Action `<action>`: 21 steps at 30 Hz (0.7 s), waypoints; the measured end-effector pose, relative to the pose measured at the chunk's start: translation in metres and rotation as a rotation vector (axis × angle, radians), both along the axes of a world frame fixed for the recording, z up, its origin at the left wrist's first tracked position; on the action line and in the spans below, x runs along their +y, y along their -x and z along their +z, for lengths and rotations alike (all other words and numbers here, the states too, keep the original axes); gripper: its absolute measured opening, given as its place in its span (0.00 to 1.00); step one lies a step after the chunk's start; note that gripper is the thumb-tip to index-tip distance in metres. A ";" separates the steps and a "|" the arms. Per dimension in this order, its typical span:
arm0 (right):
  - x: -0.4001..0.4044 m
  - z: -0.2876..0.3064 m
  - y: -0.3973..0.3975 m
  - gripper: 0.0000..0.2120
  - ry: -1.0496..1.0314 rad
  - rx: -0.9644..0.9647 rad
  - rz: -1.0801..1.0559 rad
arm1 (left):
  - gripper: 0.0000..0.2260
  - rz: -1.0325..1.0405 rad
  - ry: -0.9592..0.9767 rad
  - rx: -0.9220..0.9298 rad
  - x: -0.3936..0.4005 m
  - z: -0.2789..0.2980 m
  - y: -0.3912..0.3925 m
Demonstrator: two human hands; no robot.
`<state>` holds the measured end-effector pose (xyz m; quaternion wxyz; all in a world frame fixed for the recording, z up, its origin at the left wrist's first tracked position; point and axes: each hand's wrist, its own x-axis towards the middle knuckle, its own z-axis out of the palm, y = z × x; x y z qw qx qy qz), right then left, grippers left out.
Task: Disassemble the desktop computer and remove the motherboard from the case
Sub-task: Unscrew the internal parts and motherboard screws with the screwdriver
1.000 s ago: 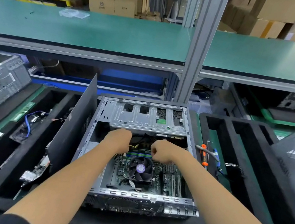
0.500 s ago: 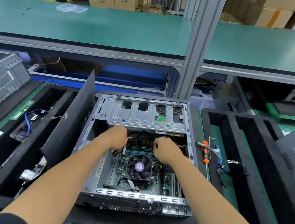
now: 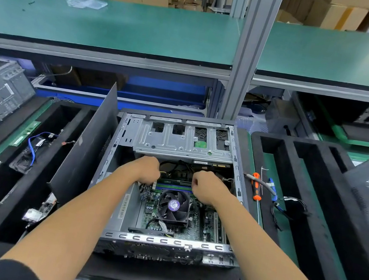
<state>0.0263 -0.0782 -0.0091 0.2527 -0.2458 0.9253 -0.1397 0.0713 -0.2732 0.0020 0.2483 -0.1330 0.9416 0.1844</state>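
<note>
Though the case (image 3: 118,202) lies opened, the motherboard (image 3: 198,226) remains inside; left hand (image 3: 148,170) and right hand (image 3: 207,186) curl at the memory slots (image 3: 174,183), grip unclear.

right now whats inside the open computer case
Inside the case: a green motherboard with a black cooler fan, memory slots and black cables. Left hand and right hand cover the slot ends; the drive cage hides what lies beneath.
</note>
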 end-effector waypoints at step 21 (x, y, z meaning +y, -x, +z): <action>-0.002 -0.009 0.006 0.09 -0.035 -0.018 -0.030 | 0.12 -0.179 0.072 0.035 0.009 -0.029 0.032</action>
